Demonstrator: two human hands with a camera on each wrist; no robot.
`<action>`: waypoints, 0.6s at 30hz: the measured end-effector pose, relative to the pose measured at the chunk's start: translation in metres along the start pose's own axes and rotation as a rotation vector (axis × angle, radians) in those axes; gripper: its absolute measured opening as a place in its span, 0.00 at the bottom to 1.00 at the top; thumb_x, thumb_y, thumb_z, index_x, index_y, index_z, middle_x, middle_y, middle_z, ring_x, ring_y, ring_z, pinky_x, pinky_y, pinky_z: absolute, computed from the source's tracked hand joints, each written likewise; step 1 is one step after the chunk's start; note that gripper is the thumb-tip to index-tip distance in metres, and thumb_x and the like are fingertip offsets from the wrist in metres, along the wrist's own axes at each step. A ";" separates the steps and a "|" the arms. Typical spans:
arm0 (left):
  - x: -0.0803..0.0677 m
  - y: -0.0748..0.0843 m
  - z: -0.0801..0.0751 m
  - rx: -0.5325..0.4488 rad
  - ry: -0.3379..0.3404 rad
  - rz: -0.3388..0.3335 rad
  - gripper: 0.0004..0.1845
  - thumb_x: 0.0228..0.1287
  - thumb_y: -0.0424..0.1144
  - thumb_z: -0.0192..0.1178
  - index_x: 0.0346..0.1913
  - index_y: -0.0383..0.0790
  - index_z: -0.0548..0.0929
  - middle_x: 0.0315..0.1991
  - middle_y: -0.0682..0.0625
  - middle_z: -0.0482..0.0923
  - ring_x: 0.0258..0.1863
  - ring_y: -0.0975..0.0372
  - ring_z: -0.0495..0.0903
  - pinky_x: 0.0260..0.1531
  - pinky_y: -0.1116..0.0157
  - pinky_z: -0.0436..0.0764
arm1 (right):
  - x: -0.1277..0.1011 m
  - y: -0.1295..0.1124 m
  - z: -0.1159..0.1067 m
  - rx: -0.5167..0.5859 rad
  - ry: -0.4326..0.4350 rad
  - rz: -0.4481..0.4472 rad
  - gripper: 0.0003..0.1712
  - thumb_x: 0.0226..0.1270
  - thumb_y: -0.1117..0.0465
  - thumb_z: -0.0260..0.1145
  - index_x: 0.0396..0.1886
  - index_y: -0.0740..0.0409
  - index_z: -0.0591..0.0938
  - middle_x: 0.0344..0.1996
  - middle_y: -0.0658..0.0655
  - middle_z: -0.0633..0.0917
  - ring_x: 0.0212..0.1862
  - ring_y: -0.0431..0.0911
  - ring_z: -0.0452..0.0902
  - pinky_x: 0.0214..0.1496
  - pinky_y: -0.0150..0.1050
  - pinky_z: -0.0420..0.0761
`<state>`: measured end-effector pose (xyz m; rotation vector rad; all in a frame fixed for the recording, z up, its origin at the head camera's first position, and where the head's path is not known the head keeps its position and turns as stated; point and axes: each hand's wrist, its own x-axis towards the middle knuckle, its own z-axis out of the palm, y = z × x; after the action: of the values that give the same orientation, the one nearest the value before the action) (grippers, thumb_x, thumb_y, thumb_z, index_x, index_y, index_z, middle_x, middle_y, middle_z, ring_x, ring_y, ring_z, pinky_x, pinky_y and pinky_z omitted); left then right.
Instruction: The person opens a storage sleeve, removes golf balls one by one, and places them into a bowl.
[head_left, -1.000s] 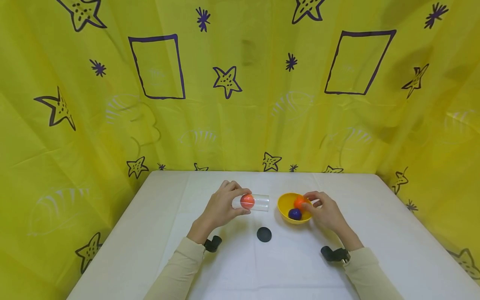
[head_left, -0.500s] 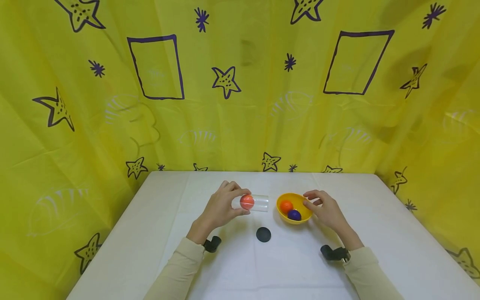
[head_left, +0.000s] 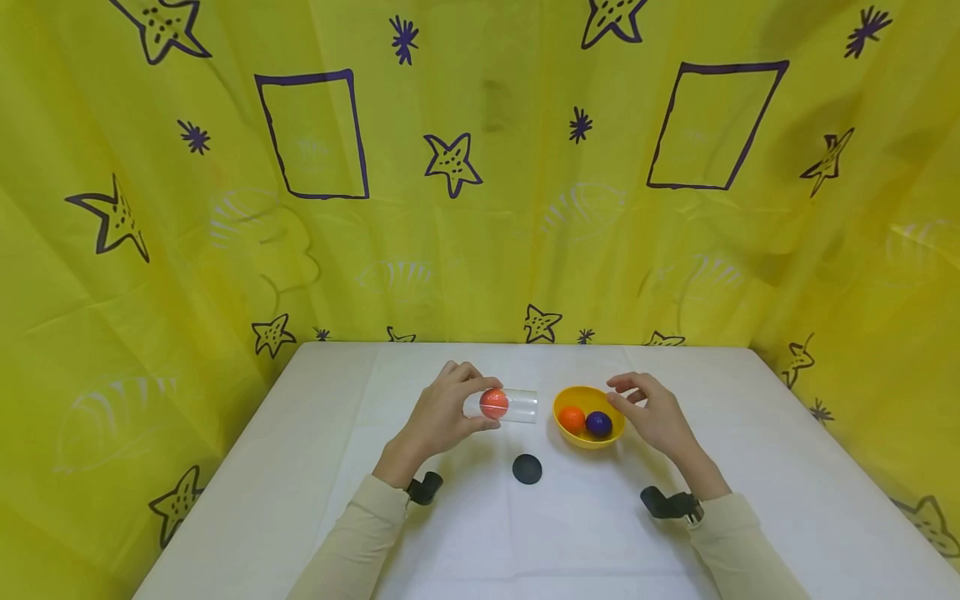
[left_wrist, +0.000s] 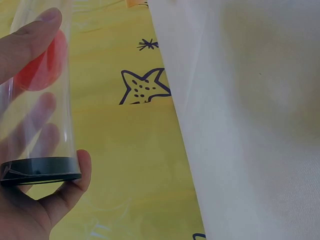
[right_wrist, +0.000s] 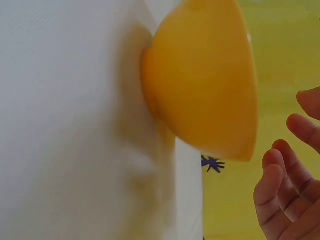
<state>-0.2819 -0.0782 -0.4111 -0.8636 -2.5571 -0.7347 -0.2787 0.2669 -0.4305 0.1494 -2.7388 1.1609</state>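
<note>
My left hand [head_left: 446,410] grips a clear tube [head_left: 525,406] lying sideways above the table, with a red ball [head_left: 493,404] inside. The left wrist view shows a black cap [left_wrist: 41,170] on the tube's palm-side end; the other end points right, toward the bowl. At the bowl's right rim, my right hand [head_left: 658,421] has loosely bent fingers and holds nothing. Inside the yellow bowl [head_left: 588,397] an orange ball [head_left: 572,419] and a dark purple ball [head_left: 598,424] lie side by side. The right wrist view shows the bowl's outer wall, its contents hidden.
A black round disc [head_left: 527,468] lies flat on the white-covered table [head_left: 480,542], in front of the tube and bowl. A yellow curtain [head_left: 480,250] with drawn stars hangs behind and along both sides of the table.
The orange ball, at my right fingertips a second ago, has moved left in the bowl. The purple ball has rolled slightly right. My right fingers have drawn up slightly; the left hand stays still.
</note>
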 end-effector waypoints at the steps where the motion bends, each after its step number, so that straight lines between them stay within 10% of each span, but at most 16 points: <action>1: 0.000 0.000 0.000 0.000 -0.001 0.000 0.25 0.50 0.49 0.80 0.54 0.52 0.88 0.44 0.53 0.80 0.44 0.63 0.70 0.38 0.68 0.75 | 0.000 -0.002 -0.001 0.002 0.002 -0.007 0.20 0.77 0.52 0.63 0.61 0.58 0.80 0.55 0.65 0.81 0.52 0.55 0.76 0.45 0.36 0.78; 18: 0.000 0.003 -0.001 0.019 0.016 0.021 0.26 0.49 0.48 0.82 0.54 0.52 0.88 0.42 0.56 0.78 0.44 0.64 0.69 0.36 0.68 0.75 | -0.013 -0.047 0.014 0.076 -0.084 -0.120 0.14 0.73 0.60 0.66 0.55 0.58 0.83 0.36 0.56 0.83 0.37 0.48 0.76 0.35 0.31 0.80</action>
<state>-0.2796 -0.0769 -0.4089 -0.8739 -2.5332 -0.7068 -0.2601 0.2250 -0.4095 0.3751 -2.7146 1.2525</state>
